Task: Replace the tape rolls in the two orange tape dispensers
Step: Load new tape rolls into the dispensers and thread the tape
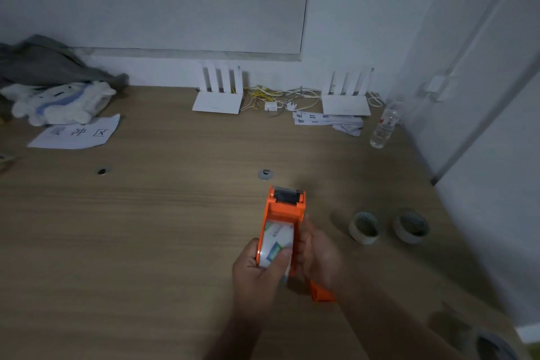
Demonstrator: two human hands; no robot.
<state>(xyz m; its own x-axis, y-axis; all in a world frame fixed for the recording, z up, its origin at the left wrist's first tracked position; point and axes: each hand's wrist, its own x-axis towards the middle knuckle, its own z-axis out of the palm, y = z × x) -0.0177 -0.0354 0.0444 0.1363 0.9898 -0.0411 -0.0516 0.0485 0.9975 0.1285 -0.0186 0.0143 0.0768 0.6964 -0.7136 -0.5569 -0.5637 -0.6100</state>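
Observation:
An orange tape dispenser [287, 207] is held above the wooden table, its black roller end pointing away from me. A clear tape roll [276, 238] with a green and white label sits in its frame. My left hand [260, 269] wraps the roll and the dispenser's left side, thumb lying over the roll. My right hand [318, 254] grips the right side and the orange handle [320, 292], and looks blurred. Two tape rolls stand on the table to the right: one [364, 227] nearer, the other [410, 225] farther right. No second dispenser is in view.
Two white routers [217, 102] [346, 104] with cables stand at the back wall. A plastic bottle [384, 126] stands back right, paper slips [324, 119] beside it. A printed sheet [76, 133], a plush toy [58, 102] and grey cloth lie back left. Cable grommet [265, 174] ahead.

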